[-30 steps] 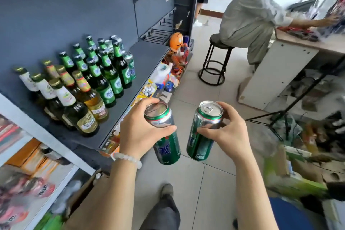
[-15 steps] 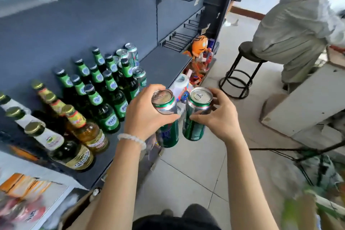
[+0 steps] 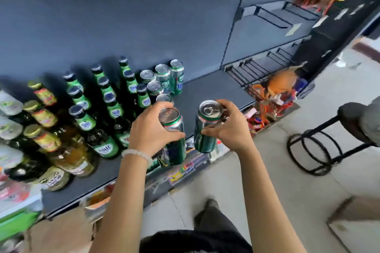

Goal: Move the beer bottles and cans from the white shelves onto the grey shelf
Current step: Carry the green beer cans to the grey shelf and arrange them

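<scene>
The left hand was wrapped around a tall green aluminium beer can with a silver top, thumb on the near side and fingers curled over the far side near the rim. The right hand gripped a second green aluminium beer can with a visible pull tab in the same way, fingertips reaching over its top edge. Both cans were upright, slightly tilted, held side by side but apart, above the front edge of the dark grey metal shelf, towards its bare right part. A white bead bracelet circled the left wrist.

On the shelf, a cluster of green cans stood near the back wall, just right of several rows of green glass bottles with dark caps. Further left stood amber glass bottles with gold caps and yellow-red neck labels, and at the left edge blurred bottles with pale necks.

Beyond the shelf's right end an orange figure toy sat among colourful packets. A black metal stool with ring footrests stood on the pale tiled floor to the right.
</scene>
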